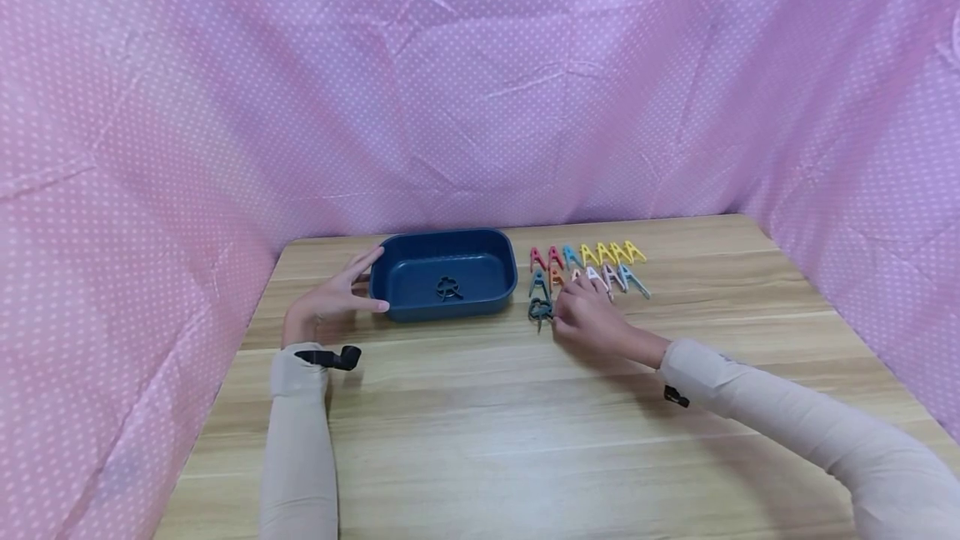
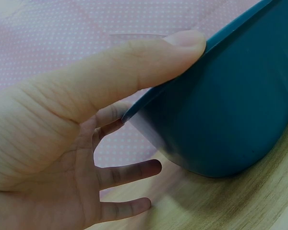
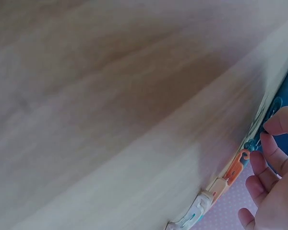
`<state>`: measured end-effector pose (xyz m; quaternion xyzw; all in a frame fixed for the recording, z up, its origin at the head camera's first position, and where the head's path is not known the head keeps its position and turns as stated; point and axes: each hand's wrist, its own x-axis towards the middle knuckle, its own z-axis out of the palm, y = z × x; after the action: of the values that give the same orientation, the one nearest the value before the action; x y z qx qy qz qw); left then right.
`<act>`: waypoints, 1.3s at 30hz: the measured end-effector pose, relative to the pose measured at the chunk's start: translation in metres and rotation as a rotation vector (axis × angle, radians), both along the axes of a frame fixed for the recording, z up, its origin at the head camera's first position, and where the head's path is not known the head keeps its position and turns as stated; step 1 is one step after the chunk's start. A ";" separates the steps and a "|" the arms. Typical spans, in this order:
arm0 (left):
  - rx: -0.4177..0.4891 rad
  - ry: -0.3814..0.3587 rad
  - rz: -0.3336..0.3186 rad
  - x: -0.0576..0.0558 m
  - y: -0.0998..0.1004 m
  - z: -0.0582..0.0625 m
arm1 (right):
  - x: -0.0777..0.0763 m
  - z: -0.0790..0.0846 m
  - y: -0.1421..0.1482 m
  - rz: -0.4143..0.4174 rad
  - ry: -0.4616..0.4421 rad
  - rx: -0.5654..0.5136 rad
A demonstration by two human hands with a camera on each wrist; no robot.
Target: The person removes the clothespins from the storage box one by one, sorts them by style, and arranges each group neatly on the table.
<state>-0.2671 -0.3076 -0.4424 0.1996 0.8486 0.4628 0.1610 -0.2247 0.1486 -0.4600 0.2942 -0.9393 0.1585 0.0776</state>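
Note:
A dark blue rectangular basin (image 1: 442, 313) stands on the table, with a dark green clip (image 1: 447, 288) lying inside it. My left hand (image 1: 337, 294) spreads around the basin's left end; in the left wrist view the thumb (image 2: 149, 67) lies along the rim and the other fingers extend fairly straight. Just right of the basin, my right hand (image 1: 592, 319) pinches another dark green clip (image 1: 539, 311) between thumb and index finger at the front of the clip rows. An orange clothespin (image 3: 236, 165) and pale ones lie beside the right fingers.
Behind and around the right hand lie rows of clothespins: red ones (image 1: 555, 257), a blue one (image 1: 572, 256), several yellow ones (image 1: 617, 252), a teal one (image 1: 538, 282) and a light blue one (image 1: 633, 280). Pink dotted cloth (image 1: 480, 107) hangs around the wooden table (image 1: 480, 423).

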 end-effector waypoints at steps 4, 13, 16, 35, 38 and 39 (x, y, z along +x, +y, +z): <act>0.000 0.001 0.001 0.000 0.000 0.000 | 0.000 -0.002 0.000 -0.009 -0.002 0.014; 0.001 0.008 -0.010 -0.001 -0.002 0.000 | 0.002 -0.001 0.000 0.009 0.025 0.057; 0.008 0.003 -0.011 -0.002 -0.003 -0.001 | 0.003 0.000 -0.001 0.021 0.017 0.063; -0.038 -0.027 0.009 0.000 -0.002 0.001 | -0.003 0.006 -0.006 0.050 0.039 0.020; -0.049 -0.028 0.010 0.000 -0.002 0.002 | -0.007 0.011 -0.009 0.056 0.055 0.008; -0.050 -0.027 0.011 0.000 -0.003 0.003 | -0.008 0.013 -0.011 0.060 0.061 0.001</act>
<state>-0.2676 -0.3102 -0.4398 0.1846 0.8588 0.4448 0.1749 -0.2326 0.1380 -0.4465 0.3268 -0.9274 0.1512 0.1014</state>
